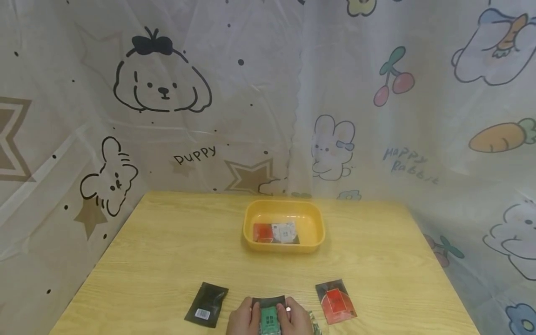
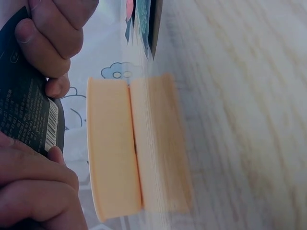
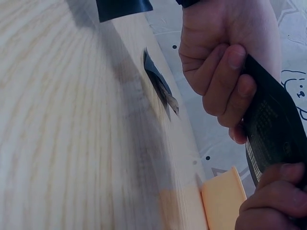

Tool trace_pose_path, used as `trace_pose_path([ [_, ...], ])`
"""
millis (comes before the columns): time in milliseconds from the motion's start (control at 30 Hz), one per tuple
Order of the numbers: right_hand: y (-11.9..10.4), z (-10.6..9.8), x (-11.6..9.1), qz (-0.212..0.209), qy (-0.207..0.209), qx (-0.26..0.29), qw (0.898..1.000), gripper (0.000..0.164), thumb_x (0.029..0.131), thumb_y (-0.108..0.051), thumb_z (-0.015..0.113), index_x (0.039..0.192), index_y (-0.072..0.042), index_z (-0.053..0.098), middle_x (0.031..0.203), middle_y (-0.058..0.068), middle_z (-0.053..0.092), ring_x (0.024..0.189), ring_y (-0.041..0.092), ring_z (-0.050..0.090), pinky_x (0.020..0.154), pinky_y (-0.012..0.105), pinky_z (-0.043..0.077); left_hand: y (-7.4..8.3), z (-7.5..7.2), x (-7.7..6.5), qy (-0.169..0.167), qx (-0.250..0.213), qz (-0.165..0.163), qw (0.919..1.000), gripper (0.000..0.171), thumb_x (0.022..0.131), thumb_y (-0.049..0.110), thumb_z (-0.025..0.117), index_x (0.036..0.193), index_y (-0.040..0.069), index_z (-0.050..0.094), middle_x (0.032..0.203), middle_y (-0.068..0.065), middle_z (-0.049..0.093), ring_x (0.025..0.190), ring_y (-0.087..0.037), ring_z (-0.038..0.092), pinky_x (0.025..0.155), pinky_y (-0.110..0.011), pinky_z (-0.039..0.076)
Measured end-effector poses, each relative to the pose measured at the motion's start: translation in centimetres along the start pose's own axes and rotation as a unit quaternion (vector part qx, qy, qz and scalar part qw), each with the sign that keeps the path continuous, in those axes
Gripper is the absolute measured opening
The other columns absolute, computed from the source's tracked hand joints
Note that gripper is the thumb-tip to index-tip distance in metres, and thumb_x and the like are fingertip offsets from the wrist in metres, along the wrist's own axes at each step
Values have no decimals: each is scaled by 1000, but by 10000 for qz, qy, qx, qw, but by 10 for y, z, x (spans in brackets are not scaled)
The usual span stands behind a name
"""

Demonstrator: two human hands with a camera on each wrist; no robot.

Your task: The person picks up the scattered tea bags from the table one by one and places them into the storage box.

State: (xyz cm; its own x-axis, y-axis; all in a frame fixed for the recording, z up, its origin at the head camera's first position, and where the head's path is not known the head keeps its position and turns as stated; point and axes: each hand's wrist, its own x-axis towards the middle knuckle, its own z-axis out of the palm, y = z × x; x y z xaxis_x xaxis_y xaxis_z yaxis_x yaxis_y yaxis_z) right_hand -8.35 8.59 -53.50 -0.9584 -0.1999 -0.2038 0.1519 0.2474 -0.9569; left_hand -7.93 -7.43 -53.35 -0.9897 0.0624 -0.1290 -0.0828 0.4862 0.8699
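Note:
At the front of the table both hands grip one small flat packet (image 1: pixel 269 320), green with dark print on the face and black along the top edge. The left hand (image 1: pixel 244 319) pinches its left side, thumb on the front. On the right side the right hand (image 1: pixel 299 319) does the same. Seen in the left wrist view, the packet's dark back (image 2: pixel 29 100) carries small text and a barcode. Fingers of both hands curl behind it.
A yellow plastic basin (image 1: pixel 316 237) holds red and white packets (image 1: pixel 284 232). A black packet (image 1: pixel 208 304) with a barcode lies left of the hands, a red-and-black packet (image 1: pixel 336 301) right. Another patterned packet (image 1: pixel 314 322) shows partly beside the right hand. Printed curtains (image 1: pixel 259 93) surround the table.

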Motion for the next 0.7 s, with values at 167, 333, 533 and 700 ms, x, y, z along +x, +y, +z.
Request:
trace_pose_path([
  [167,-2,0,1,-196,194,-22,9996,14,98,-14,54,89,-4,59,51,-2,57,41,2,50,38,18,35,3,-3,2,-216,-147,-237,9994,20,103,16,41,89,6,51,63,2,49,55,-12,51,49,-26,40],
  [333,-4,0,1,-338,332,-66,9989,15,97,-12,55,84,-5,57,48,-5,53,38,0,44,37,16,28,5,-5,5,-346,-179,-357,9986,21,104,17,40,91,5,51,65,2,50,60,-13,51,52,-26,39],
  [533,-5,0,5,-206,345,-45,9992,15,98,-12,52,85,-6,56,48,-8,49,37,0,43,37,16,28,4,-7,9,-272,-21,-114,9996,22,103,16,42,85,7,49,64,3,48,56,-12,46,50,-25,37],
  [700,-7,0,8,-148,392,-11,9991,16,98,-13,52,85,-6,56,48,-9,45,37,0,39,38,17,27,6,-9,14,-348,-96,-144,9992,22,103,15,42,85,6,49,65,2,48,57,-13,47,51,-27,37],
])
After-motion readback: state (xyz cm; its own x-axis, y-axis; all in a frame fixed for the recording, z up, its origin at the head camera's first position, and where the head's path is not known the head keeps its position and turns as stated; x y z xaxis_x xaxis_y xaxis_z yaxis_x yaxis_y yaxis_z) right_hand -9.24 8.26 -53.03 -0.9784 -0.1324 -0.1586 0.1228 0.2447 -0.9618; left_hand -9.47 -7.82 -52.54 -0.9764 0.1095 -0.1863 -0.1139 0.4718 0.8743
